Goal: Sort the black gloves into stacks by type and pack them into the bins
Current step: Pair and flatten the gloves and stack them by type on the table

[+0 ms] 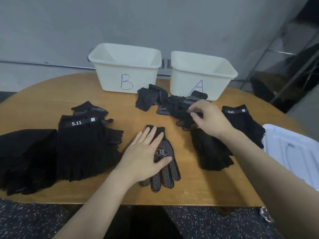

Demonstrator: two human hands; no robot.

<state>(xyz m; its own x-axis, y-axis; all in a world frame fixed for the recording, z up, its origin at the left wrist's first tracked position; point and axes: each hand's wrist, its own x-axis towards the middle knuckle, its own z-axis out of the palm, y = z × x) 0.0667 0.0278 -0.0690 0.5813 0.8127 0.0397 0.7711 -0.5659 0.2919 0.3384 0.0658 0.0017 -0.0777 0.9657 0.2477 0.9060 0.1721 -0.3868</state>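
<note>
Sorting black gloves on the desk (pixel 198 190), bins B and A at the back

Far left sits a 5.11 glove stack (pixel 82 145). Left hand (pixel 146 154) lies flat, fingers straight, pressing a dotted glove (pixel 165 171) mid-desk. Bin B (pixel 126 68) is behind it. Right hand (pixel 209 116) has its grip pinched on a glove in the loose pile (pixel 174 107) just before bin A (pixel 203 75).

2 bins (pixel 125 68), 2 hands (pixel 143 154), 1 table (pixel 198 187).

Dim, even indoor light; soft blur, wide-angle edge distortion.
</note>
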